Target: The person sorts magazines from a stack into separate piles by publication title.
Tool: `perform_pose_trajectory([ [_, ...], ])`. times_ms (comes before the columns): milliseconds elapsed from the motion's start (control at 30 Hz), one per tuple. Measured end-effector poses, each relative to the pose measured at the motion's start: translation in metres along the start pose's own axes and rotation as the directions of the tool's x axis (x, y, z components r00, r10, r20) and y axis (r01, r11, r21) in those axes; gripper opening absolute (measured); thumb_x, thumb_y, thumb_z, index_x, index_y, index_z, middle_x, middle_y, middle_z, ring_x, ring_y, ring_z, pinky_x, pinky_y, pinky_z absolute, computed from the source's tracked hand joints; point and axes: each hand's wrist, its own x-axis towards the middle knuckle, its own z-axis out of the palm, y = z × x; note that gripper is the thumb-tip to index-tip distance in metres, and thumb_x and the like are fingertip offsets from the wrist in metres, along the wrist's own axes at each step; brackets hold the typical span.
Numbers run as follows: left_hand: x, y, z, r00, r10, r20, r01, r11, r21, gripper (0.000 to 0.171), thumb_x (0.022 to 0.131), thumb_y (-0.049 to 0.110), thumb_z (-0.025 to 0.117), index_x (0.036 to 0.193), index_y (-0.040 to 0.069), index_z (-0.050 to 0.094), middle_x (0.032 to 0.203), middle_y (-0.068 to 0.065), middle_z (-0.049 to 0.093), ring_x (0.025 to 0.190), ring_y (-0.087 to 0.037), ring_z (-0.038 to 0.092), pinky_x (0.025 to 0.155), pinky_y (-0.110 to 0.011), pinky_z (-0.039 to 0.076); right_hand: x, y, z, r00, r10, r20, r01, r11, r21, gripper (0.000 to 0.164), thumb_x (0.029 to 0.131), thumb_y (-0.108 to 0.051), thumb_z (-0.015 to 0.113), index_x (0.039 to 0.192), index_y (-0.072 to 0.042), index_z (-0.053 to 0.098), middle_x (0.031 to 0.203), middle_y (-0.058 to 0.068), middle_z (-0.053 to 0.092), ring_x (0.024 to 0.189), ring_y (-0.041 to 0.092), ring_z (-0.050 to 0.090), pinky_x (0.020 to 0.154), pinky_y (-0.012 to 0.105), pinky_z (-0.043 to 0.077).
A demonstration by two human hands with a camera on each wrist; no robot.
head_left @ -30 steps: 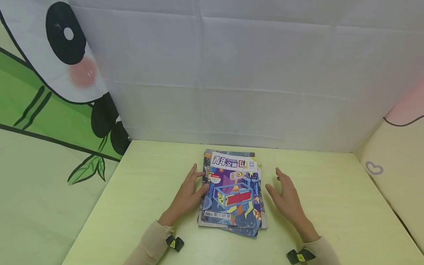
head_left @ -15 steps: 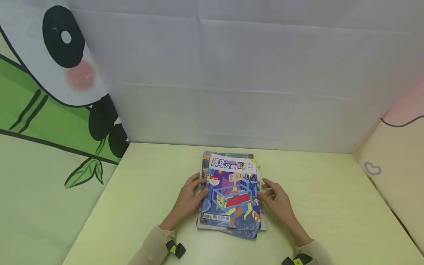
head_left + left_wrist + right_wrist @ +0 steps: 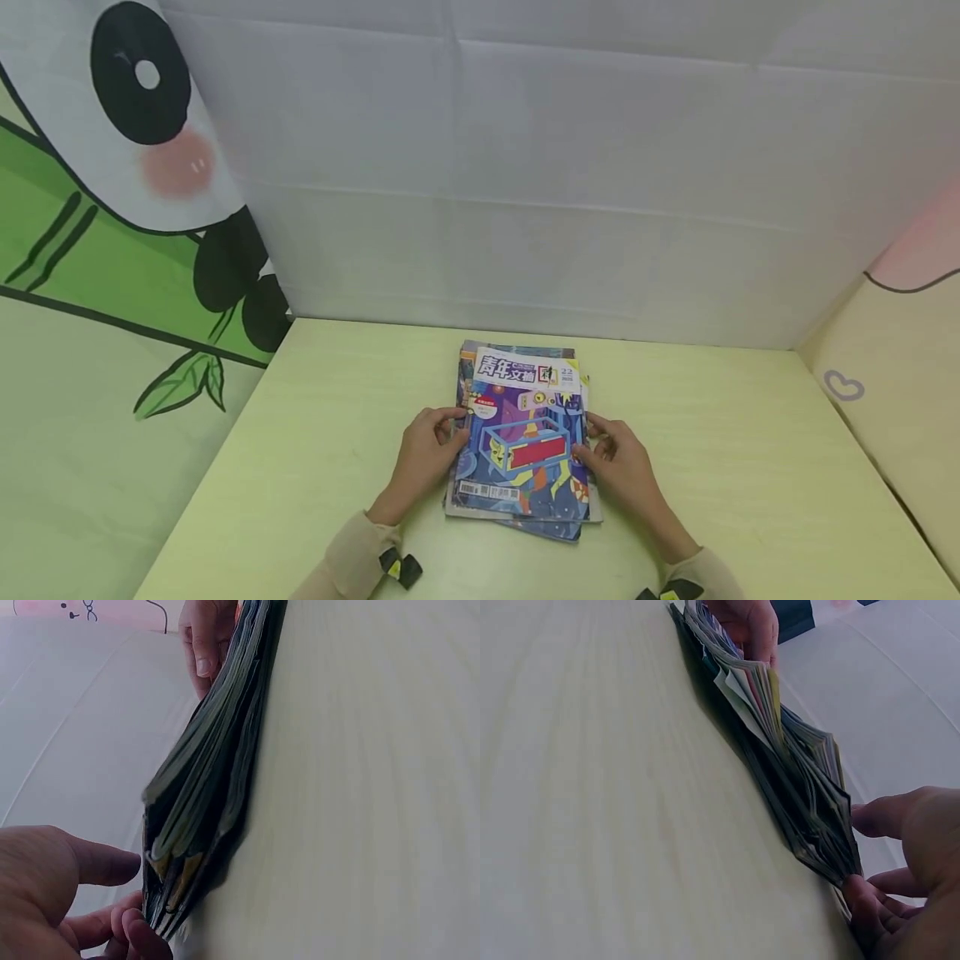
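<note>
A small, uneven stack of magazines lies on the pale yellow table. The top one has a blue and purple cover with a white title band. At its left edge my left hand grips the stack, thumb at the cover and fingers curled at the side. My right hand holds the opposite edge the same way, its thumb over the cover. From the left wrist, the magazines' page edges fan slightly apart above my left fingertips. The right wrist view shows loose layers beside my right fingertips.
The pale yellow tabletop runs out to both sides of the stack. A white cloth wall stands behind it. Cartoon-printed panels flank the table, a green one at left and a cream one at right.
The right hand has moved left from beside the stack to its right edge. The left hand's fingers have curled in at the left edge. The magazines stay about where they were.
</note>
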Motion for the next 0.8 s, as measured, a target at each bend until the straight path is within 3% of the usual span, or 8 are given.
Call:
perform_pose_trajectory([
  [267, 0.001, 0.001, -0.002, 0.999, -0.008, 0.046, 0.009, 1.0, -0.022, 0.029, 0.097, 0.004, 0.081, 0.124, -0.005, 0.079, 0.082, 0.001, 0.062, 0.07, -0.011, 0.052, 0.06, -0.021, 0.042, 0.0, 0.002, 0.002, 1.0, -0.012, -0.007, 0.012, 1.0, -0.015, 0.062, 0.099, -0.012, 0.085, 0.155, 0.002, 0.062, 0.12, 0.013, 0.065, 0.088, 0.017, 0.058, 0.067, 0.021, 0.047],
  [467, -0.003, 0.006, -0.002, 0.993, -0.028, 0.111, 0.032, 0.999, -0.034, 0.031, 0.098, 0.009, 0.077, 0.127, -0.004, 0.079, 0.063, 0.01, 0.047, 0.054, -0.004, 0.039, 0.049, -0.018, 0.028, -0.002, 0.001, 0.003, 1.0, -0.01, -0.015, 0.01, 1.0, -0.021, 0.063, 0.099, -0.012, 0.085, 0.155, 0.003, 0.06, 0.12, 0.014, 0.066, 0.088, 0.018, 0.058, 0.067, 0.021, 0.047],
  [600, -0.004, 0.012, -0.003, 0.99, -0.026, 0.138, 0.027, 1.0, -0.005, 0.035, 0.099, 0.013, 0.077, 0.129, -0.003, 0.079, 0.073, 0.006, 0.056, 0.055, -0.004, 0.04, 0.049, -0.019, 0.029, 0.001, 0.002, 0.004, 1.0, 0.005, -0.026, -0.005, 1.0, -0.008, 0.065, 0.1, -0.011, 0.084, 0.158, 0.003, 0.057, 0.12, 0.015, 0.066, 0.089, 0.019, 0.059, 0.067, 0.021, 0.048],
  [700, -0.005, 0.016, -0.004, 0.987, -0.019, 0.159, 0.018, 1.0, 0.007, 0.038, 0.098, 0.013, 0.079, 0.131, -0.006, 0.077, 0.091, -0.001, 0.066, 0.063, -0.006, 0.051, 0.054, -0.02, 0.04, 0.003, 0.004, 0.005, 0.999, 0.015, -0.035, -0.015, 1.0, 0.013, 0.063, 0.101, -0.009, 0.082, 0.158, 0.003, 0.057, 0.12, 0.016, 0.068, 0.089, 0.019, 0.06, 0.068, 0.02, 0.05],
  [800, -0.007, 0.02, -0.004, 0.98, -0.002, 0.197, 0.003, 1.0, -0.002, 0.045, 0.098, 0.012, 0.08, 0.136, -0.012, 0.072, 0.1, -0.009, 0.068, 0.075, -0.01, 0.058, 0.063, -0.021, 0.049, 0.005, 0.005, 0.006, 0.999, 0.019, -0.047, -0.017, 0.999, 0.033, 0.059, 0.103, -0.009, 0.08, 0.156, 0.005, 0.058, 0.119, 0.017, 0.07, 0.089, 0.018, 0.062, 0.068, 0.02, 0.052],
])
